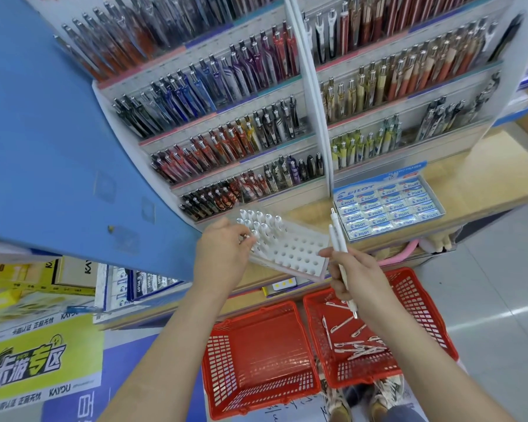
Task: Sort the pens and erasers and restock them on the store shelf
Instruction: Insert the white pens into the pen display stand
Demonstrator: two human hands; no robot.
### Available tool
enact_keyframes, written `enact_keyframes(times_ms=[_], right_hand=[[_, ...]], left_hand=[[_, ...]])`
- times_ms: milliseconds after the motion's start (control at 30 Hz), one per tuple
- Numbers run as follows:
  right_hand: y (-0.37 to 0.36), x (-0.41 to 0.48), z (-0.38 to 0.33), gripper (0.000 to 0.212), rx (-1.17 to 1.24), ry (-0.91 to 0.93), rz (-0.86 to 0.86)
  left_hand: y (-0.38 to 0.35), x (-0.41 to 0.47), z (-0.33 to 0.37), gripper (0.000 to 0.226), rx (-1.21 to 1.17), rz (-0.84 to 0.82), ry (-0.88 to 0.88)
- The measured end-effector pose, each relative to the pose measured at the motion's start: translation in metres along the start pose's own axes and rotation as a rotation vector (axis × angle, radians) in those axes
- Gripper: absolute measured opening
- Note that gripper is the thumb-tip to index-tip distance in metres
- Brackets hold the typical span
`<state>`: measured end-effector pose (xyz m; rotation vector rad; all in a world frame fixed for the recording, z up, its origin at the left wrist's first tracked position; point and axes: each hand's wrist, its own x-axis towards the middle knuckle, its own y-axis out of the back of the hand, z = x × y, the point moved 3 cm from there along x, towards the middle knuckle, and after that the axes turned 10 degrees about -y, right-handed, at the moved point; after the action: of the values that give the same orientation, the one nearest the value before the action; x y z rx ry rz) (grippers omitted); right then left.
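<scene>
A white pen holder tray [296,252] with rows of round holes lies on the wooden shelf; several white pens [258,220] stand in its far left holes. My left hand [226,249] pinches a white pen at the tray's left side. My right hand [352,274] grips a small bunch of white pens [339,239], tips pointing up and away, just right of the tray. Below, the right red basket [421,303] holds several loose white pens [352,342]. A box of blue-and-white Pilot erasers [389,205] sits on the shelf to the right.
An empty red basket [256,357] stands on the floor left of the other one. Tiered racks of coloured pens [226,132] rise behind the shelf. A blue panel [49,147] stands at left, with boxes and yellow signage [40,363] below it.
</scene>
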<state>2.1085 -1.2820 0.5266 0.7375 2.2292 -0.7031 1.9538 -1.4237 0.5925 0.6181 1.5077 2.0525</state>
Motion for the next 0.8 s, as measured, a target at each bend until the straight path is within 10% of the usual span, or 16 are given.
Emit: enact_keyframes(times_ms=[567, 800], right_hand=[[-0.009, -0.025, -0.02, 0.033, 0.106, -0.063, -0.352], [-0.015, -0.038, -0.026, 0.033, -0.004, -0.003, -0.449]], left_hand=[[0.003, 0.002, 0.012, 0.025, 0.106, -0.088, 0.099], [0.018, -0.016, 0.072, 0.011, -0.783, -0.19, 0.146]])
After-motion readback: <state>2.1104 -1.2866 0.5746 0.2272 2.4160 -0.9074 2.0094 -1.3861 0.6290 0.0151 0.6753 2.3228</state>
